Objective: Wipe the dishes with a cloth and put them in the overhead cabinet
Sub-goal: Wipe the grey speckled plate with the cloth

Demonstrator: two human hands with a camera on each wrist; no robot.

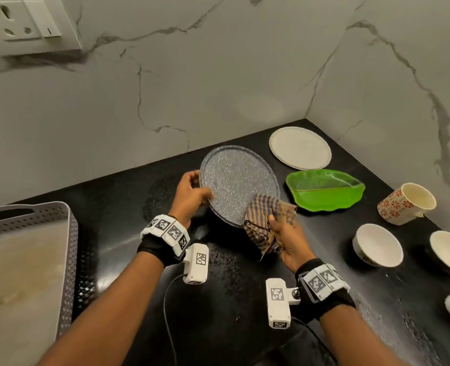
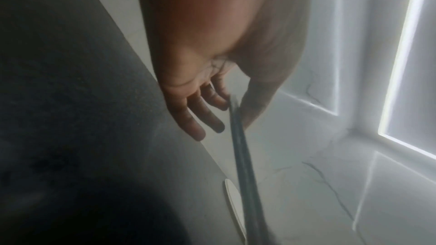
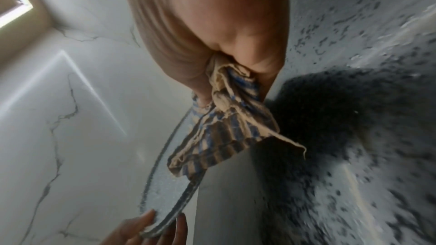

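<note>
The speckled grey plate (image 1: 238,184) is held tilted above the counter (image 1: 128,207), pinched at its rim by the left hand (image 1: 191,198), thumb on the face and fingers behind, so the face is presented for wiping. Opposite that grip, the striped cloth (image 1: 265,223) is bunched in the right hand (image 1: 288,240) and apparently pressed onto the near rim.

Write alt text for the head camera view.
A left hand holds a speckled grey plate tilted above a black counter while the right hand wipes its lower edge with a striped cloth. A white plate, green dish, mug and bowls wait at right.
</note>
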